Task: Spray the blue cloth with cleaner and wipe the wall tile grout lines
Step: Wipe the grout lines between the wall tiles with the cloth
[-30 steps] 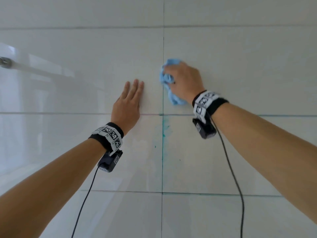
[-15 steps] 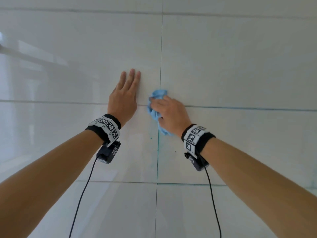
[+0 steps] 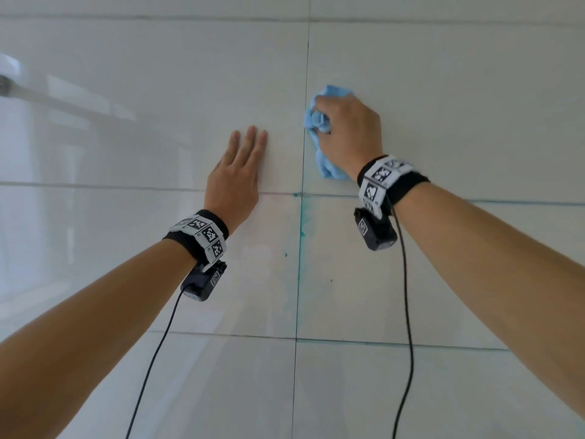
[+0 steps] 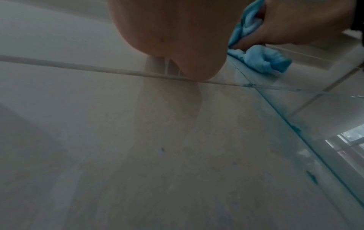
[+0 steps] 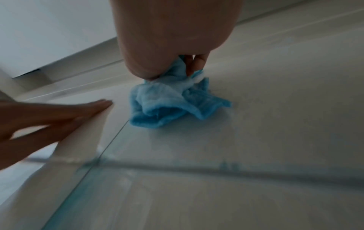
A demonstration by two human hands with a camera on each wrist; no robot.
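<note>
My right hand (image 3: 345, 128) grips a bunched blue cloth (image 3: 319, 125) and presses it on the wall just right of the vertical grout line (image 3: 304, 147), above the horizontal grout line (image 3: 335, 195). In the right wrist view the cloth (image 5: 173, 105) hangs crumpled from my curled fingers (image 5: 197, 62) onto the tile. My left hand (image 3: 235, 175) lies flat on the tile left of the vertical line, fingers straight. Teal-blue smears (image 3: 302, 226) run along the vertical line below the crossing. The left wrist view shows the cloth (image 4: 262, 60) and the stained line (image 4: 295, 127).
Glossy pale wall tiles (image 3: 443, 106) fill the view. A metal rail (image 3: 19, 90) comes in from the far left edge. Black cables (image 3: 406, 312) hang from both wrist cameras. A lower horizontal grout line (image 3: 380, 343) also carries teal traces.
My right hand has swept the cloth back up the vertical grout line, from the crossing to well above it. The left hand has stayed flat on the tile.
</note>
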